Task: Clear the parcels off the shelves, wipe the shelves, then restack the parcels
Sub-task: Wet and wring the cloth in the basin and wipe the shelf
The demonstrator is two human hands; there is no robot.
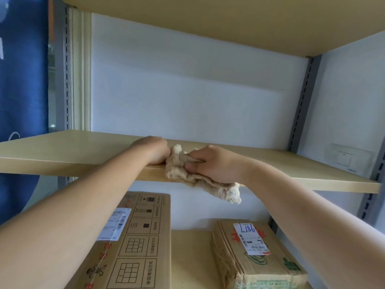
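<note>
On bare tan wooden shelf (83,151), right hand (216,163) grips crumpled beige cloth (187,170) to wipe; left hand (154,150), fingers curled, bunches its edge.

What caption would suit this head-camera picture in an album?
Right hand wiping the bare middle shelf with a beige cloth, two parcels below.

Bare tan shelf (62,151); two cardboard parcels (143,247) below.
</note>
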